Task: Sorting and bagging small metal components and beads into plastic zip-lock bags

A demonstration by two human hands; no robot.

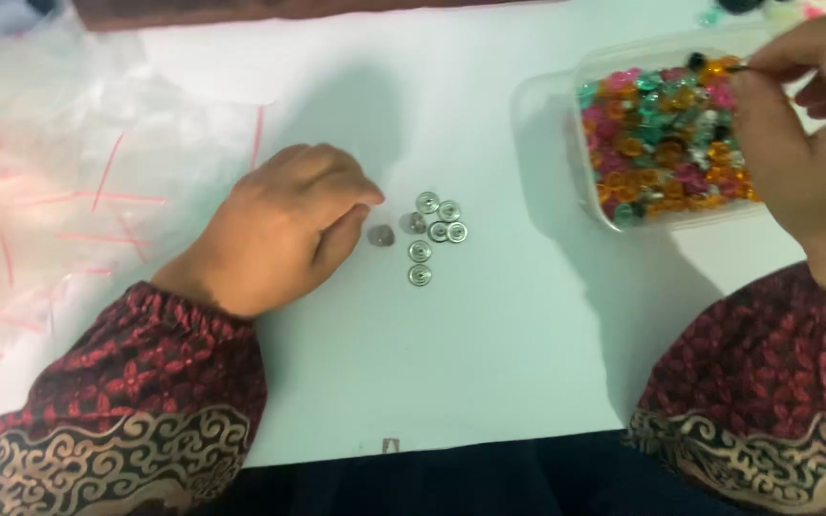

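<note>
My left hand (284,229) rests on the white table with fingers curled, its fingertips next to a small grey piece (380,235). Just right of it lie several round silver metal snaps (437,232) in a loose cluster. My right hand (805,143) hovers over a clear plastic tub (593,196) filled with colourful gems (666,143) in pink, orange and teal. Its thumb and forefinger pinch a thin metal tool (740,67) whose tip points at the gems.
A heap of small clear zip bags with red strips (59,182) covers the left of the white table (489,363). The table's near edge runs along the bottom, with dark cloth below. A few loose gems lie at the far right corner (719,14).
</note>
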